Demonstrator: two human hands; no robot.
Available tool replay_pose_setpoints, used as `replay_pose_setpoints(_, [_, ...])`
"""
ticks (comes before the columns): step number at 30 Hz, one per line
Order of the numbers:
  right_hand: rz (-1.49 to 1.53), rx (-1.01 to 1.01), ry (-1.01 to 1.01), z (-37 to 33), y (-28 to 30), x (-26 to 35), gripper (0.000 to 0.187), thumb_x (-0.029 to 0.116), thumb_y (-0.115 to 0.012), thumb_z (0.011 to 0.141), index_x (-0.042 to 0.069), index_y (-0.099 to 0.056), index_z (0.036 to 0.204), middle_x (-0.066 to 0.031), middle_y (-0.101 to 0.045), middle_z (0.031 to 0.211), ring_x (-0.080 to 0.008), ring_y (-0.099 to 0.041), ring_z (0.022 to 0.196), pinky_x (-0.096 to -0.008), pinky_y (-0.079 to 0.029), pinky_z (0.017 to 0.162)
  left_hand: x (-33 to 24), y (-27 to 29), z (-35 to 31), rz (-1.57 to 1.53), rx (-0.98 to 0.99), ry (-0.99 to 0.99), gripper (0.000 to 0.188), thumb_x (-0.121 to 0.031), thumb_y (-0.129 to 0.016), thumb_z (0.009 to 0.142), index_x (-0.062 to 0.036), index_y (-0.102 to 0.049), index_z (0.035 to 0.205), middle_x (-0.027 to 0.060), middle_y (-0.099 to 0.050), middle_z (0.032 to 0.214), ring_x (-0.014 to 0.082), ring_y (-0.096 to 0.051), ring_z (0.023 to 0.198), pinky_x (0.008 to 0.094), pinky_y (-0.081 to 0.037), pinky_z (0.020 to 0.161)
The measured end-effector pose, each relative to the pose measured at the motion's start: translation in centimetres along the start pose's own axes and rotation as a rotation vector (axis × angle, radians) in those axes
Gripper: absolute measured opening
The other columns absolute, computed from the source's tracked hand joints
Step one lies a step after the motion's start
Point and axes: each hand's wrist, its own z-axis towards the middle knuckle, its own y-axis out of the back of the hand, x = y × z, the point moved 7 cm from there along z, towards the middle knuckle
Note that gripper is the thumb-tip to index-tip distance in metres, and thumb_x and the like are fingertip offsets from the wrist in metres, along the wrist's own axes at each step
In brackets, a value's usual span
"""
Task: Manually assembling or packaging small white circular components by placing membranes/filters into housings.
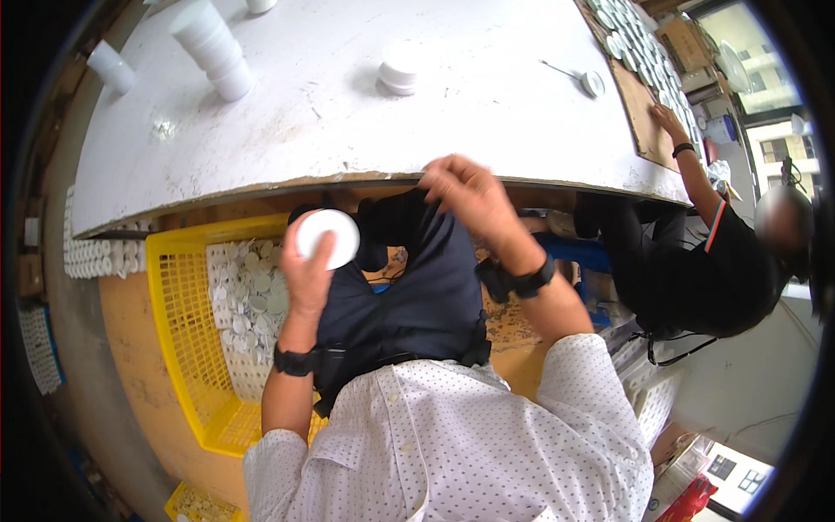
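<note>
My left hand is closed around a round white disc, with the thumb lying across its face. The disc is held over my lap, in front of the table edge. By the table's front edge is my right hand, fingers loosely bent and partly apart, slightly blurred. I see nothing in it. Beyond my hands, a short stack of white round pieces stands on the white table.
Tall white stacks stand at the table's far left. A small round piece with a thin stem lies right. A co-worker's hand rests on a brown board beside many discs. A yellow basket with white discs stands at my left.
</note>
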Motion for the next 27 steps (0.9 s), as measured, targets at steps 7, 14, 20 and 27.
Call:
replay_pose_setpoints(7, [-1.006,-0.53,0.225,9.9,20.6,3.5,0.029,0.018,-0.049,0.086,0.0,-0.059,0.107,-0.0186,-0.063,0.099,-0.0299,-0.062,0.089,-0.0325,-0.049,0.078,5.0,15.6,0.1,-0.006,-0.274,0.213,0.029,-0.014,-0.055,0.086,0.0037,-0.055,0.108,0.0097,-0.06,0.098,0.0181,-0.059,0.086,0.0284,-0.047,0.076])
replay_pose_setpoints(14, [-1.461,-0.551,-0.062,13.8,26.0,2.0,0.046,0.011,-0.043,0.082,0.005,-0.043,0.127,-0.0161,-0.045,0.129,-0.0291,-0.041,0.12,-0.0354,-0.034,0.1,16.8,28.9,-8.1,0.06,-0.629,0.399,0.028,-0.013,-0.055,0.083,0.0023,-0.055,0.107,0.0091,-0.061,0.094,0.0178,-0.06,0.081,0.0291,-0.047,0.071])
replay_pose_setpoints(20, [-1.512,-0.425,-0.069,13.3,25.0,2.2,0.028,0.014,-0.043,0.083,0.009,-0.059,0.106,-0.0105,-0.057,0.113,-0.0326,-0.048,0.106,-0.0374,-0.038,0.092,21.1,32.3,-12.7,0.044,-0.725,0.736,0.033,-0.019,-0.052,0.086,-0.009,-0.047,0.117,0.0099,-0.059,0.093,0.0206,-0.057,0.073,0.0335,-0.045,0.053])
replay_pose_setpoints(27, [-1.38,-0.255,0.441,7.4,16.4,2.5,0.018,0.012,-0.046,0.083,0.0,-0.06,0.085,-0.0168,-0.06,0.097,-0.0321,-0.054,0.095,-0.0387,-0.042,0.086,23.9,36.0,-13.5,0.544,-0.819,0.944,0.049,-0.018,-0.054,0.084,-0.0125,-0.037,0.129,0.0099,-0.055,0.088,0.0207,-0.051,0.062,0.0312,-0.042,0.05])
